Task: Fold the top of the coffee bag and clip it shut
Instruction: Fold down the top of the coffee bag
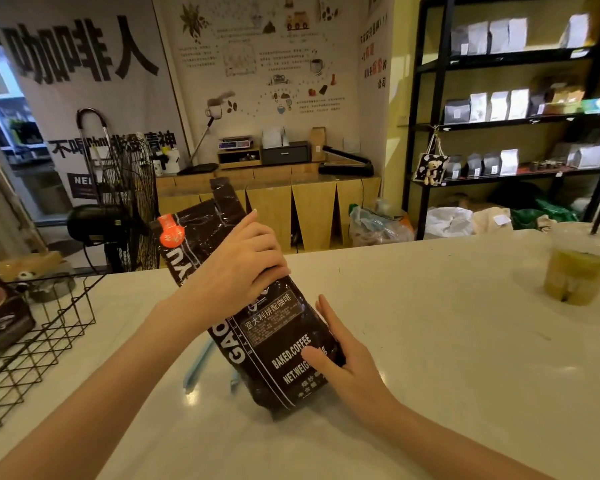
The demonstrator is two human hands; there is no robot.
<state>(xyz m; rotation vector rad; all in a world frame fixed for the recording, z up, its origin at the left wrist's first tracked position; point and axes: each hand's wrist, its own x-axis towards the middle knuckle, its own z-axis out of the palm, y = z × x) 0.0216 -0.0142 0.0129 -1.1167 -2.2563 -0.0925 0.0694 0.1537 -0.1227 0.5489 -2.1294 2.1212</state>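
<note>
Two bare forearms are reaching in from the bottom edge over a white counter [430, 323], meeting at a dark brown coffee bag [274, 341] that is standing on the counter and leaning away to the left. On the bag's lower right side the right hand [347, 358] is lying open and flat, fingers together along the edge and thumb pressing the front panel. Higher up, the left hand [236, 268] is curling over the bag's middle, fingers wrapping loosely round the glossy film and gripping it. Above that hand the bag's top is sticking up unfolded and crumpled, with an orange round sticker [171, 230] on its upper left corner. White lettering on the front is reading "BAKED.COFFEE" and "NET.WEIGHT", partly covered by the thumb, with "GAO" running up the side and Chinese characters in a framed panel. Just left of the bag's base, a light blue strip [197, 367] is lying on the counter, partly hidden; whether it is the clip cannot be told. Further left a black wire basket [42, 341] is sitting at the counter's edge. At far right an iced drink cup [574, 268] with a dark straw is standing. Beyond, black shelves [499, 116] are holding rows of pale and dark pouches.
</note>
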